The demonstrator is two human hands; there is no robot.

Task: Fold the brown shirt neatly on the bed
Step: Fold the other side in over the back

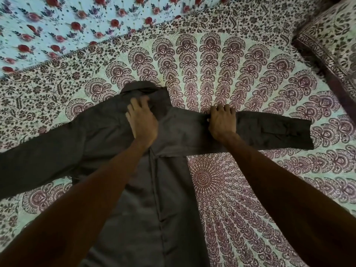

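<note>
Shirt (150, 209) lies lengthwise on the bed (221, 189), collar (142, 87) far. Left hand (141, 122) presses flat below the collar; right hand (222, 122) grips the sleeve (269, 132), which stretches rightward, across the shirt's long axis.

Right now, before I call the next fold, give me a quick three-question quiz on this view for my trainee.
1. True or false: the brown shirt is already folded into a compact rectangle.
2. Where does the left hand rest? A) near the collar B) on the hem C) on bare bedspread
3. Fill in: the right hand is on the ____ stretched toward the pillow.

Key: 1 false, 2 A, 3 sleeve.
</note>
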